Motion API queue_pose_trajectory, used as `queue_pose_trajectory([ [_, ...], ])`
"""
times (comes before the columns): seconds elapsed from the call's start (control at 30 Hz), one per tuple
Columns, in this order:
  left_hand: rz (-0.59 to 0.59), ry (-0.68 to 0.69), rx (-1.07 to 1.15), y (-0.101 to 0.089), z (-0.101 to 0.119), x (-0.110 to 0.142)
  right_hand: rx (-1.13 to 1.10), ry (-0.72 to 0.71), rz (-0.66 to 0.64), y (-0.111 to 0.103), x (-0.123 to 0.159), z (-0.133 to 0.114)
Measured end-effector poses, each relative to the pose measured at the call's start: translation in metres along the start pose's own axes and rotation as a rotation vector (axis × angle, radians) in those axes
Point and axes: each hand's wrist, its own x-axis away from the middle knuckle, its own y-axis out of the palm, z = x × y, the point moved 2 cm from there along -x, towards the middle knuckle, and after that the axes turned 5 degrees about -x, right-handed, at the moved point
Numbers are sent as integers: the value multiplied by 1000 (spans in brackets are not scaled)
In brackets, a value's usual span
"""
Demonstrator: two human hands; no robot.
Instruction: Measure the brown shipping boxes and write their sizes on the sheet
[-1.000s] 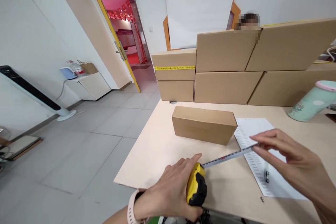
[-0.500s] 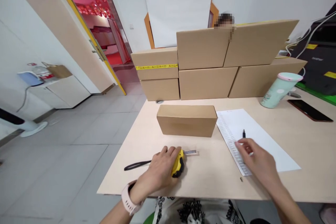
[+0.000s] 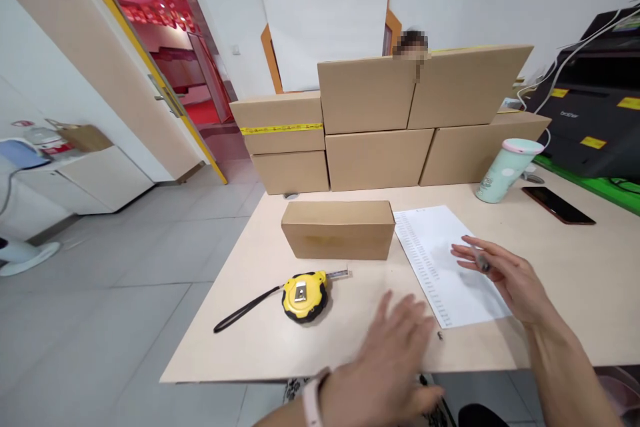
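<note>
My left hand [image 3: 395,353], blurred by motion, hovers over the table's front edge with fingers spread and nothing in it. In my right hand [image 3: 510,277] a pen [image 3: 481,260] lies between thumb and fingers, raised above a printed sheet of paper [image 3: 450,300]. The yellow and black tape measure [image 3: 304,297] rests left of my left hand, a short bit of blade sticking out and its black strap trailing left. Behind it a small cardboard box [image 3: 340,240] stands on the table, beside the sheet's left edge.
Several stacked cardboard boxes [image 3: 377,160] form a wall at the back; a person's head shows above it. On the right stand a mint tumbler [image 3: 505,172], a phone [image 3: 559,205] and a black printer [image 3: 575,120]. A tiny dark object [image 3: 440,335] lies near the sheet's corner.
My left hand has let go of the tape measure and moved right. My right hand has picked up the pen from the sheet. The view has shifted slightly right.
</note>
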Motion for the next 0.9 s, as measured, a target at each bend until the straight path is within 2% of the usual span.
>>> queue_pose_trajectory([
  [0.03, 15, 80, -43, 12, 13, -14, -61, -28, 25, -4, 4, -5],
  [0.1, 59, 133, -177, 36, 30, -40, -79, -86, 96, -9, 11, -11],
  [0.2, 87, 95, -334, 63, 38, -65, 10, -129, 248, -10, 18, -6],
  [0.27, 86, 66, -389, 73, 36, -72, 72, -143, 308, -6, 20, 3],
  [0.37, 89, 49, -403, 77, 28, -73, 12, -123, 263, 2, 16, 18],
  [0.47, 84, 41, -367, 74, 19, -71, -190, 25, 70, 15, 9, 32],
  [0.53, 76, 46, -345, 71, 16, -70, -228, 122, -19, 23, 6, 39],
  [0.6, 70, 51, -329, 68, 14, -69, -154, 146, -13, 29, 5, 45],
  [0.73, 51, 76, -313, 66, 12, -69, 36, 80, 65, 37, 3, 49],
  [0.9, 34, 95, -291, 71, 10, -71, -22, 120, 31, 43, -1, 47],
])
